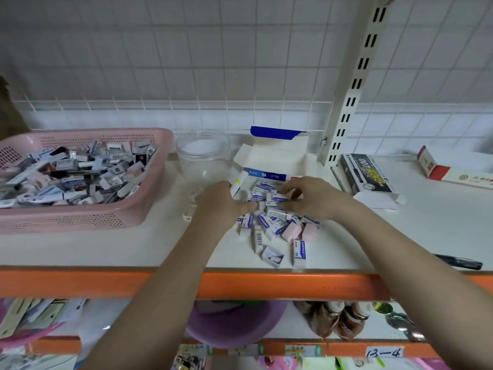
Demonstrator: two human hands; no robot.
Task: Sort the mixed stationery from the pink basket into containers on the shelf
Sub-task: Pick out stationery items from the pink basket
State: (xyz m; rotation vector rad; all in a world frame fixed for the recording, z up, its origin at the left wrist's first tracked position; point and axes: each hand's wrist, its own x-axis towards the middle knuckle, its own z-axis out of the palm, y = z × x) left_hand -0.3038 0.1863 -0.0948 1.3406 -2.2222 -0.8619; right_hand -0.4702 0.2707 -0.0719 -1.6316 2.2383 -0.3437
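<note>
A pink basket [88, 217] full of mixed erasers and small stationery stands on the left of the white shelf [160, 244]. A pile of small white-and-blue erasers [269, 222] lies at the shelf's middle, with two pink ones [292, 231] among them. My left hand [221, 204] and my right hand [312, 198] lie on either side of the pile's far end, fingers curled round erasers. An open white-and-blue cardboard box [274, 158] stands just behind the pile. A clear plastic jar [204, 156] stands between basket and box.
A black pen box [368, 174] and a red-and-white box [453, 169] lie at the right. A black marker [458, 261] rests near the orange front edge [240, 285]. A slotted upright [346, 102] rises behind. Small white pieces [190, 209] lie left of my left hand.
</note>
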